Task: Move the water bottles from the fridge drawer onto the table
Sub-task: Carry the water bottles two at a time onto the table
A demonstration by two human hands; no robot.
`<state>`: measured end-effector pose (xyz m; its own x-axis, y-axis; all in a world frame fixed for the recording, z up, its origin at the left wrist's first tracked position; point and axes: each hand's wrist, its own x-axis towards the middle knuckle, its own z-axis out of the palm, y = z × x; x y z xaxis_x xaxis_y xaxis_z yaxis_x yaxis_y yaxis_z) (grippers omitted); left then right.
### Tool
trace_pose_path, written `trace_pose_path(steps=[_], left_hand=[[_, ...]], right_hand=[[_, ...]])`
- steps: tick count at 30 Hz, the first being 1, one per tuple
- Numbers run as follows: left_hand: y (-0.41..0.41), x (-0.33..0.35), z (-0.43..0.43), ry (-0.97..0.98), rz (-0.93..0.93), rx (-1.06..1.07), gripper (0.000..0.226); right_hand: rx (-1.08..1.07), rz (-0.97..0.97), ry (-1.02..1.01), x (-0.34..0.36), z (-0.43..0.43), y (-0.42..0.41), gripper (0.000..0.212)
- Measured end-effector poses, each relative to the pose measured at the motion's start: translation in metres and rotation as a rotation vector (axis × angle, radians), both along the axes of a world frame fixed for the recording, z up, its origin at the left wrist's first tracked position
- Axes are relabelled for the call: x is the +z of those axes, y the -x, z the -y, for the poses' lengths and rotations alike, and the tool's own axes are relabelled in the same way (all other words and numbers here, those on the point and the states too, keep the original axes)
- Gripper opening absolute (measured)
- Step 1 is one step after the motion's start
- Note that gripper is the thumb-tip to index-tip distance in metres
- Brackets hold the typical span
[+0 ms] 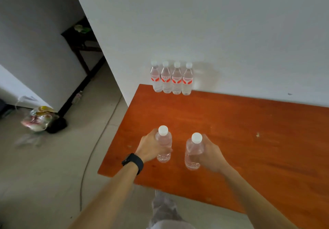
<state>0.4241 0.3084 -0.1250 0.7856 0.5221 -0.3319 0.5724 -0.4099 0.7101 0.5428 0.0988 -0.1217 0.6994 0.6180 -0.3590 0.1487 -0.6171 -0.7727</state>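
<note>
A sparse domestic room: a bare white wall (231, 33), an orange wooden surface (249, 131) pushed against it, a pale floor (44, 175) with a loose cable (89, 157), a stuffed plastic bag (40, 118), and a dark wooden side table (80, 40) in the passage.

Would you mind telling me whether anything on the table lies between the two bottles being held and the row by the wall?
Nothing visible does; bare tabletop separates the left-hand bottle and right-hand bottle from the four-bottle row.
</note>
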Motion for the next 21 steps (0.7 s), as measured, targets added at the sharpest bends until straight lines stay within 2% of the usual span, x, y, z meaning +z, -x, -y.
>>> trace_pose_path(steps=[2,6,9,13,21], left_hand=[[-0.021,-0.001,-0.033,0.027,-0.006,-0.023,0.068],[-0.062,-0.003,-0.094,0.092,-0.008,-0.052,0.076],[-0.091,-0.013,-0.135,0.125,-0.003,-0.036,0.074],[-0.132,-0.02,-0.181,0.139,0.026,-0.034,0.069],[-0.198,-0.023,-0.242,0.115,0.087,-0.069,0.074]], right_hand=[[-0.056,-0.011,0.019,-0.001,-0.034,-0.012,0.051],[-0.133,-0.011,0.059,-0.005,-0.099,-0.042,0.058],[-0.202,0.005,0.059,-0.007,-0.148,-0.064,0.065],[-0.2,0.068,0.052,-0.003,-0.207,-0.098,0.061],[-0.26,0.067,-0.041,-0.012,-0.273,-0.154,0.064]])
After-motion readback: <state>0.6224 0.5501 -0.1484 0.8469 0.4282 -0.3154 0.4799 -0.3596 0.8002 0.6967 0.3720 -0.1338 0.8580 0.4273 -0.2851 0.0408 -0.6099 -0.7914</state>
